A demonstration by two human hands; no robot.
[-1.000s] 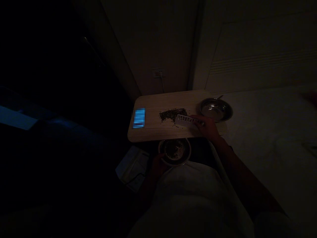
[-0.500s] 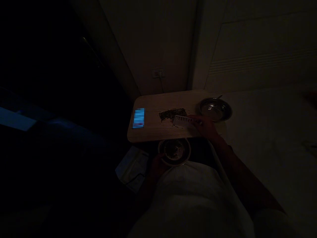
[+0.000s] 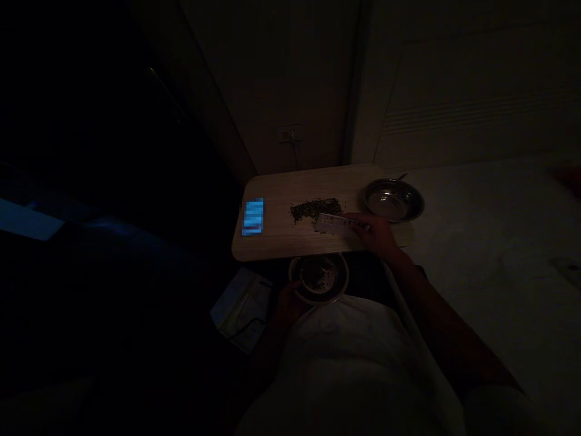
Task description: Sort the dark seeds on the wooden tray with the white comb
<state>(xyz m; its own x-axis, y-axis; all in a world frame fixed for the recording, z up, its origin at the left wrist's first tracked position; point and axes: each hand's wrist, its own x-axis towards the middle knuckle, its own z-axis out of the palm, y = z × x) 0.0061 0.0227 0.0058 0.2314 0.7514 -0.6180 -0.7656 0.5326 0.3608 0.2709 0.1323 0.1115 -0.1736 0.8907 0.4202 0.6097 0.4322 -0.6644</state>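
Grains [image 3: 313,209], dark and heaped, lie on the tabletop [image 3: 281,242], left of and slightly beyond the grip of the right hand [image 3: 379,236], which pinches a pale slotted strip [image 3: 331,224]; grains and strip both run roughly left to right. The right hand is the nearer; the left hand [image 3: 289,301] grasps the side of a bowl [image 3: 342,278] at the tabletop's near edge. Compared with the first frame, the strip's tip lies slightly farther left, while the bowl keeps its place.
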